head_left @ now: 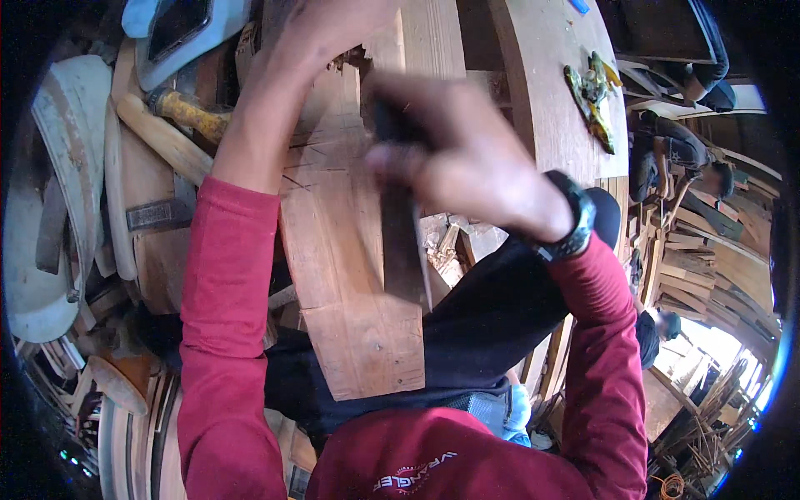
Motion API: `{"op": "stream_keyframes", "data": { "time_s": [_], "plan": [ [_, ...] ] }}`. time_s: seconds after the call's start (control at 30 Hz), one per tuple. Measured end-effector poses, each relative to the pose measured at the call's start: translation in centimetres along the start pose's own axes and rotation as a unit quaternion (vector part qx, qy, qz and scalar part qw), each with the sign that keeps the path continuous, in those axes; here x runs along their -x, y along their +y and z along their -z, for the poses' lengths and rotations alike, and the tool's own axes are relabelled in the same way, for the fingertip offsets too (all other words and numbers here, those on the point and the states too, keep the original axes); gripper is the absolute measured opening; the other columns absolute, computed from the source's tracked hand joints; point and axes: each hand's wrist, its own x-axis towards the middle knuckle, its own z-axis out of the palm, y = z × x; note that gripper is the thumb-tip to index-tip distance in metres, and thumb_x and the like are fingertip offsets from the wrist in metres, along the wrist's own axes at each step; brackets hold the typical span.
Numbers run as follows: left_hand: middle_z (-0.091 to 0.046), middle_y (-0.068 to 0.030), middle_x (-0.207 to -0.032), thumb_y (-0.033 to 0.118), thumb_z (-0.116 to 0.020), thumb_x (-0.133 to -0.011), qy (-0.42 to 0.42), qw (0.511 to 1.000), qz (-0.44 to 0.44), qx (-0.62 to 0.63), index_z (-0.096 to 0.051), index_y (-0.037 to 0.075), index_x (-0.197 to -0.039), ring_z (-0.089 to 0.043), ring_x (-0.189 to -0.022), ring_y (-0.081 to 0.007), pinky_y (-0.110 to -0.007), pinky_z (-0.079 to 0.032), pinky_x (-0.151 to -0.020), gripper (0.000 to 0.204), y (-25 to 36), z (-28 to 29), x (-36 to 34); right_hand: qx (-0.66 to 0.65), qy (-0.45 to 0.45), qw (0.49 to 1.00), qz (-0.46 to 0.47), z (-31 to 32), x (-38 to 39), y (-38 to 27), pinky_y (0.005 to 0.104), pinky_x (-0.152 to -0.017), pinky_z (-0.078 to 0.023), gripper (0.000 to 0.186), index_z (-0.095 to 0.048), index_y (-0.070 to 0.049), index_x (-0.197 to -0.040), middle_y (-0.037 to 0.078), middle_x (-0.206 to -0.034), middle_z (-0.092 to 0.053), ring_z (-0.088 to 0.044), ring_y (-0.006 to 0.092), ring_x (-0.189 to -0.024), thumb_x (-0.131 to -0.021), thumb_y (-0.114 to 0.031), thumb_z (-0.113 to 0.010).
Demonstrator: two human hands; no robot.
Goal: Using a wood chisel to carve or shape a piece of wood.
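A thick curved wooden plank (337, 250) lies across my lap, its near end over my dark trousers. My right hand (454, 150), blurred by motion, is shut on a long dark metal tool (402, 242) that hangs down over the plank's right edge. On my right wrist sits a black watch (575, 218). My left hand (321, 29) reaches to the plank's far end at the top of the view, pressing on or gripping something there; the fingers are cut off by the frame edge. Both sleeves are dark red.
Wood chips (446, 246) lie to the right of the plank. A mallet with a wooden handle (167, 137) rests at upper left among curved wooden parts. A wide board (554, 92) with a green-yellow object (593, 96) is at upper right. Other people (675, 158) sit at far right among stacked timber.
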Motion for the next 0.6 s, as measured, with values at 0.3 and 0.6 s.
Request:
{"op": "stream_keyframes", "data": {
  "time_s": [0.3, 0.6],
  "plan": [
    [-0.070, -0.0172, -0.103, 0.012, -0.060, -0.092, -0.018, 0.999, 0.011, -0.027, -0.071, -0.002, -0.099, -0.066, -0.103, -0.0338, -0.040, -0.050, -0.090, 0.019, 1.4, 1.6, 0.1, 0.039, 0.049, 0.997, 0.054, 0.9, 0.2, 0.5, 0.0371, -0.078, -0.054, 0.049, -0.057, 0.005, -0.128, 0.015, -0.100, -0.068, -0.069, 0.0259, -0.085, -0.085, -0.013, -0.074],
    [-0.068, -0.0174, -0.108, 0.013, -0.059, -0.093, -0.015, 0.997, 0.081, 0.007, -0.069, -0.002, -0.100, -0.064, -0.107, -0.0328, -0.041, -0.049, -0.093, 0.020, 2.9, 1.4, 0.5, -0.033, 0.052, 0.998, 0.003, 1.8, -0.1, 1.4, 0.0339, -0.080, -0.055, 0.051, -0.052, 0.005, -0.135, 0.011, -0.102, -0.069, -0.068, 0.0206, -0.084, -0.089, -0.010, -0.071]
  ]
}}
